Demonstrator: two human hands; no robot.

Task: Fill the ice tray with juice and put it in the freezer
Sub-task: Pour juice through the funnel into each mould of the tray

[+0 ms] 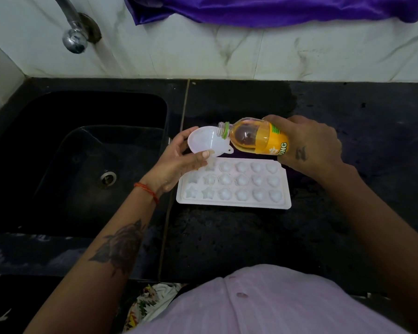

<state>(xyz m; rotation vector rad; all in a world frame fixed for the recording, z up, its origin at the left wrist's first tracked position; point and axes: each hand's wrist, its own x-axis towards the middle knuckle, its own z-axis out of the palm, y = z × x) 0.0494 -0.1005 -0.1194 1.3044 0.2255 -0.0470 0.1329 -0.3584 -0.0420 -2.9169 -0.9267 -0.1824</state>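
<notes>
Nearest the camera is the person's pale pink buttoned shirt (pixel 270 307), with a patch of floral-printed cloth (pixel 150 302) showing just left of it, below the counter edge. Both forearms reach forward over the black speckled stone countertop (pixel 227 239); the left one carries a dark tattoo and a red thread bracelet (pixel 147 190) at the wrist.

On the countertop, just right of the seam beside the sink, lies the white plastic ice tray (pixel 234 188), flat, with rows of star, round and heart-shaped moulds. No juice is visible in any mould.

Above the tray's far left corner, the left hand (pixel 176 162) grasps a white translucent plastic funnel (pixel 206 141), thumb on its near rim and fingers curled round the far side, the wide mouth tilted toward the right. The right hand (pixel 311 143) is wrapped round the base of a clear plastic bottle of orange juice with a yellow label and green neck ring (pixel 253 137). The bottle lies nearly level, uncapped, its mouth at the funnel's rim; the juice sits in the body and no stream can be made out.

To the left is the black recessed sink (pixel 87 150) with a metal drain. Farther back, a white marble-patterned wall (pixel 227 51) carries a chrome tap (pixel 74 32) at the far left and a shiny purple cloth (pixel 275 8) draped at the top.
</notes>
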